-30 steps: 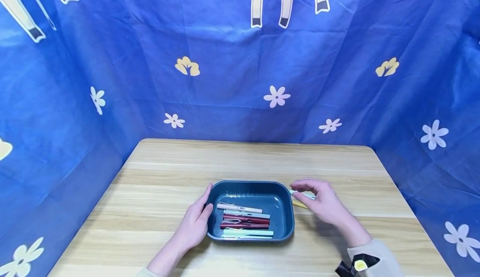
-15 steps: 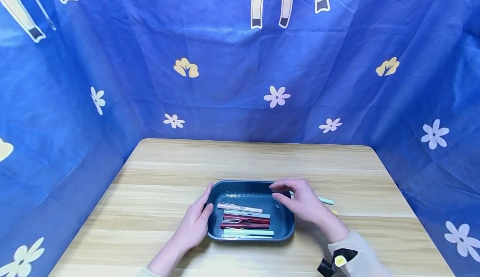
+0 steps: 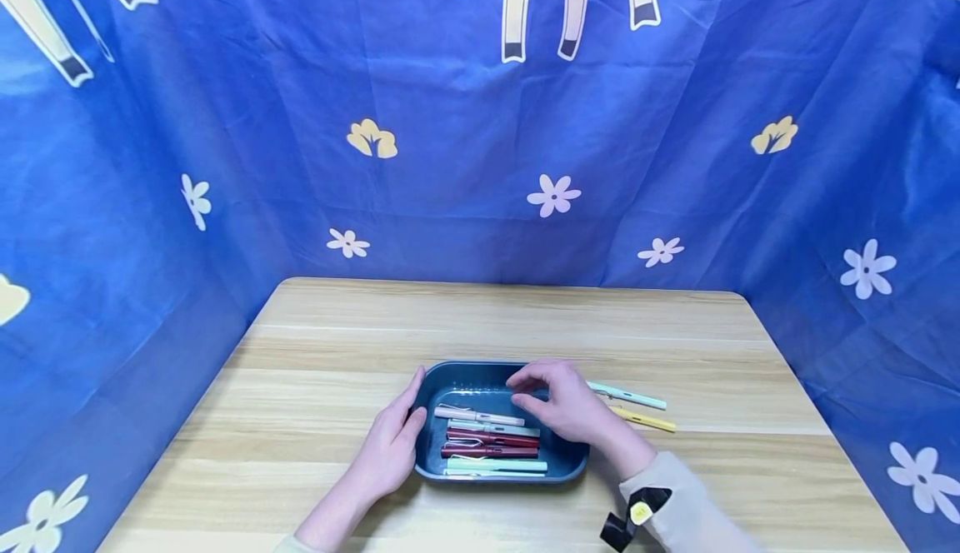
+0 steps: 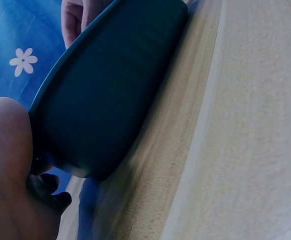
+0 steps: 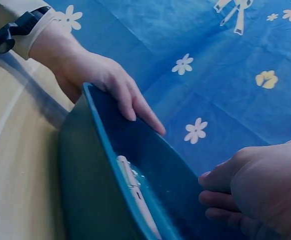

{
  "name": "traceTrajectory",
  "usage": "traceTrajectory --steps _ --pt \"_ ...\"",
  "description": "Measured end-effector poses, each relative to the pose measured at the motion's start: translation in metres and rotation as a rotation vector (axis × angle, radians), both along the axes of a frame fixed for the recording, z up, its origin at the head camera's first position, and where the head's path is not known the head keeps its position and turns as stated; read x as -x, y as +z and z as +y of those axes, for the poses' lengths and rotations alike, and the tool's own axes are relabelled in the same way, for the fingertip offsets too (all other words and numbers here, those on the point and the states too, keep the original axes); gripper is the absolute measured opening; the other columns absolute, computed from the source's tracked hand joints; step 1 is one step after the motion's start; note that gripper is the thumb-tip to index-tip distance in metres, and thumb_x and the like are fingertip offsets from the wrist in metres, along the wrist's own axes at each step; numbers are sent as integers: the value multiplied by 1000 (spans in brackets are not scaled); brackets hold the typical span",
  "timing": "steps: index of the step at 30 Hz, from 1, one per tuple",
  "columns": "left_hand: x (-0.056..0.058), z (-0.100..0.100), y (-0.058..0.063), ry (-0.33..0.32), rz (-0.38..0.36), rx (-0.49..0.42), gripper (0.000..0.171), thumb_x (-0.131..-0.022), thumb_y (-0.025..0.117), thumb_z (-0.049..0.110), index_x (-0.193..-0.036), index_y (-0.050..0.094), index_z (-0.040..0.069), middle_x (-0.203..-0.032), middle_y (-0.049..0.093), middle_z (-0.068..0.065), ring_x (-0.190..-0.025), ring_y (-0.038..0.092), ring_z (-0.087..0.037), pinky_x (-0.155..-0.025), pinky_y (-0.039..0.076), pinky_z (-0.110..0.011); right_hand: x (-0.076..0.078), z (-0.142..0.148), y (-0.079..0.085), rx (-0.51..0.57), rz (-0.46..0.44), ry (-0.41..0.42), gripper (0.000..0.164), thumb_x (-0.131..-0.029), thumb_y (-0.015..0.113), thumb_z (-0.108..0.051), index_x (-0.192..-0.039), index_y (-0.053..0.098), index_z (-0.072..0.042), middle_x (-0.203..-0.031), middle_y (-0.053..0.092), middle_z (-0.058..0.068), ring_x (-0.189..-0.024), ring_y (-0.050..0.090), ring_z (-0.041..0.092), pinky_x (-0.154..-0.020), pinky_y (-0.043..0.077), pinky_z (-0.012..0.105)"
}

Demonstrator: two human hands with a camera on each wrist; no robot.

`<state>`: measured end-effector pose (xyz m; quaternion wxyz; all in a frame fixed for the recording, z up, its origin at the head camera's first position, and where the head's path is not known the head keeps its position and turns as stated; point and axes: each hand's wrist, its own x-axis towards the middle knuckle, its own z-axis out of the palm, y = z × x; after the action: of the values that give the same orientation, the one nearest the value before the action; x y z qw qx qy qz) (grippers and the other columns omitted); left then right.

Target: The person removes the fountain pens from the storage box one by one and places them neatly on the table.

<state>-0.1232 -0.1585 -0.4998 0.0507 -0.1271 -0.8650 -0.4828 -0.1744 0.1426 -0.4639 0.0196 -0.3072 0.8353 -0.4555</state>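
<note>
Head view: at lower centre, my left hand [image 3: 388, 445] grips the left end of the tray [image 3: 468, 380], thumb at the rim. My right hand [image 3: 558, 401] hangs over its upper right, fingers bent, with nothing visible between them and the thumb. Pens [image 3: 480, 451] lie crosswise inside; on the table [image 3: 337, 328], right of the tray, are a mint pen [image 3: 628, 395] and a yellow pen [image 3: 645, 420]. I'd best brace the tray steadily and pinch one pen mid-barrel, laying it parallel.

Left wrist view: the tray's outer wall fills the centre and hides the pens; it shows its underside edge against the table.

Right wrist view: my left thumb hooks inside the rim, upper left, and a black band [image 5: 28, 24] shows, outside the head view. A pale pen [image 5: 127, 172] lies within, lower centre.
</note>
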Motion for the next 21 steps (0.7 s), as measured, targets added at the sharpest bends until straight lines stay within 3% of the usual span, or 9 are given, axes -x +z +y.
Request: traceTrajectory --steps 5,11,21 --pt "0 0 0 -2 -2 -3 57 -110 45 2 -165 29 -2 -167 33 -18 -153 31 -33 -123 21 -48 1 -10 -5 -28 -25 17 17 -100 75 -10 -116 78 -6 -109 78 4 -99 70 8 -89 61 43" --pt "0 0 0 0 5 5 57 -110 45 2 -164 29 -3 -167 33 -19 -153 31 -34 -123 21 -48 3 -21 -8 -49 -71 38 15 -98 76 -9 -113 79 -5 -102 77 -3 -93 69 7 -83 60 31" --pt "-1 1 1 -2 5 0 57 -110 45 2 -164 29 -3 -167 33 -19 -153 31 -33 -123 21 -46 8 -36 -15 -101 -141 10 9 -96 78 -5 -104 80 -5 -91 74 -8 -84 67 4 -77 58 25"
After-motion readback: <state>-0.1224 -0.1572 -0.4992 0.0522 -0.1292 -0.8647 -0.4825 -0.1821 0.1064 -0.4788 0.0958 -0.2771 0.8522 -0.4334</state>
